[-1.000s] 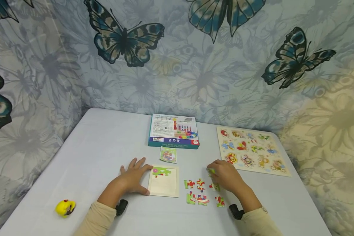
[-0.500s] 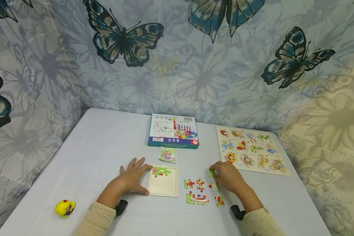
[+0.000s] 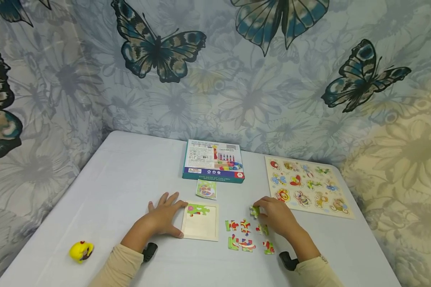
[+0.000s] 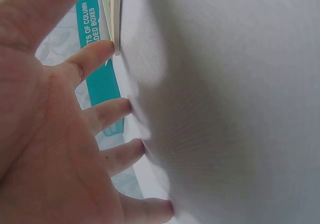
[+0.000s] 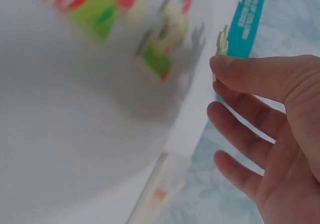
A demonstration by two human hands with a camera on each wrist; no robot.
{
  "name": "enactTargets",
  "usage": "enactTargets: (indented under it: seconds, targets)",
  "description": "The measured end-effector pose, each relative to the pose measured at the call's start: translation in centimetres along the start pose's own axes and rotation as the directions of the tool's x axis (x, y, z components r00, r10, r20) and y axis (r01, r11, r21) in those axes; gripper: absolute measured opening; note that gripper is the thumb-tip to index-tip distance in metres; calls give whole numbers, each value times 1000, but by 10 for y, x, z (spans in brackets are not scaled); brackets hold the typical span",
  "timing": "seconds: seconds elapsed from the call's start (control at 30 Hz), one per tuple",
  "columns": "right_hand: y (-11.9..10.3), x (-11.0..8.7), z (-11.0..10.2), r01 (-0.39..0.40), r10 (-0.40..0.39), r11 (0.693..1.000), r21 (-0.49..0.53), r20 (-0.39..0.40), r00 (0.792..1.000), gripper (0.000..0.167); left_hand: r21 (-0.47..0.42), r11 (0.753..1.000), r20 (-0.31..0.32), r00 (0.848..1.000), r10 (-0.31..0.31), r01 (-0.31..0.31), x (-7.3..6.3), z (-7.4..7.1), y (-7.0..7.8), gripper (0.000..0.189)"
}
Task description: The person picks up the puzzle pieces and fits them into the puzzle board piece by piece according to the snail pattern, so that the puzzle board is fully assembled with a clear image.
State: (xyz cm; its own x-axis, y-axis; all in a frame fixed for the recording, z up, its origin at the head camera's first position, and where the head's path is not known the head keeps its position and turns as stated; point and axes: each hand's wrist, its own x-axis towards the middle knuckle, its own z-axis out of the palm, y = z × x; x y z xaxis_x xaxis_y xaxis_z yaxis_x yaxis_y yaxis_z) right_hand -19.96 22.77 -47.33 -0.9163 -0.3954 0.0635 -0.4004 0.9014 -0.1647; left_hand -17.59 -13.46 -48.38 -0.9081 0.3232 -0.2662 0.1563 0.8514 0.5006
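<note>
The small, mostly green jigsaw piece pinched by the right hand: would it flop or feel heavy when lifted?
Probably stiff: the small, mostly green jigsaw piece looks flat, without sagging. Likely light: it looks small beside the right hand.

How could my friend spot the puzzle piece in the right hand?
On the white table, find the wooden puzzle tray. To its right lie loose jigsaw pieces. The green piece is just beyond them, the only one pinched by the right hand.

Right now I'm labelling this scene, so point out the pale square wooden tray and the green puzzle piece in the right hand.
Pale square wooden tray (image 3: 201, 228): head view, bare inner floor.
Green puzzle piece (image 3: 254, 212): head view, printed face.
</note>
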Motion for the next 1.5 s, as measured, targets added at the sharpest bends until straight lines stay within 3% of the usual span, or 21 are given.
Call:
enactTargets:
  seconds: [0.27,0.5,0.73,1.03,1.5]
  targets:
    - [-34,15,3,39,-39,999,0,7,999,27,-1,1000,0,1000,1,-1,1,0,0,87]
    - [-65,30,5,168,-169,984,52,30,985,25,11,1000,-2,1000,-10,10,1,0,2,88]
    - [-85,44,11,227,-233,971,80,81,969,24,11,1000,-1,1000,-17,17,0,2,2,88]
    - [-93,50,22,227,-235,971,81,117,965,21,16,1000,0,1000,-18,18,1,1,3,88]
    - [-97,50,26,271,-271,963,1,54,961,20,31,999,-5,1000,-21,21,4,2,1,88]
